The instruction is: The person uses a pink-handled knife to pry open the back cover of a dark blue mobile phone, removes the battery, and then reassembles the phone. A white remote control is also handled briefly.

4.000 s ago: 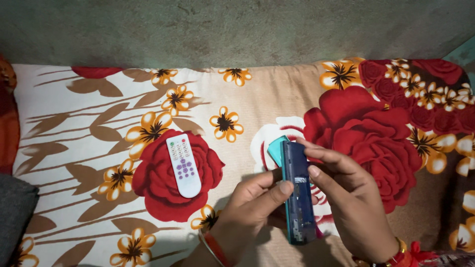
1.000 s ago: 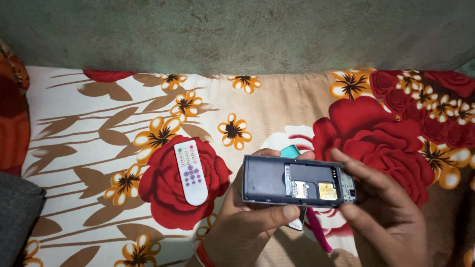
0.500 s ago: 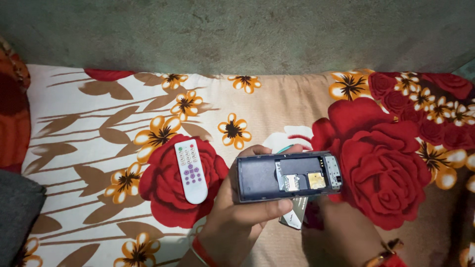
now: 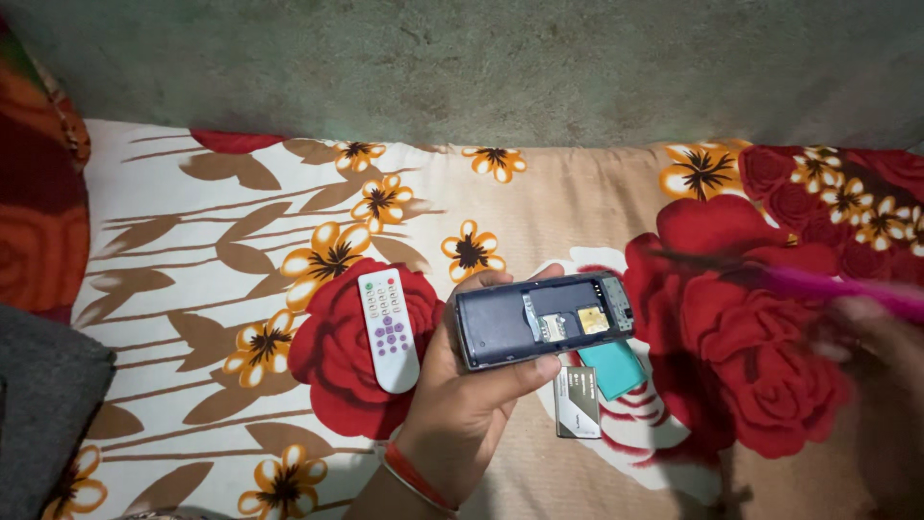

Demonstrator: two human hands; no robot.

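Head view, left hand [image 4: 462,404] gripping opened phone [image 4: 544,320], empty battery bay, blurred right hand [image 4: 871,337] holding pink tool [image 4: 837,286]

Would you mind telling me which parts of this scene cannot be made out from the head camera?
- Right hand: motion-blurred and cut off by the right edge of the head view; its grip on the pink tool is unclear.
- Pink tool: smeared, so its kind cannot be told.
- Phone in the left hand: the parts in its open back are too small to identify.
- Flat grey battery-like piece and teal piece: partly hidden under the phone.
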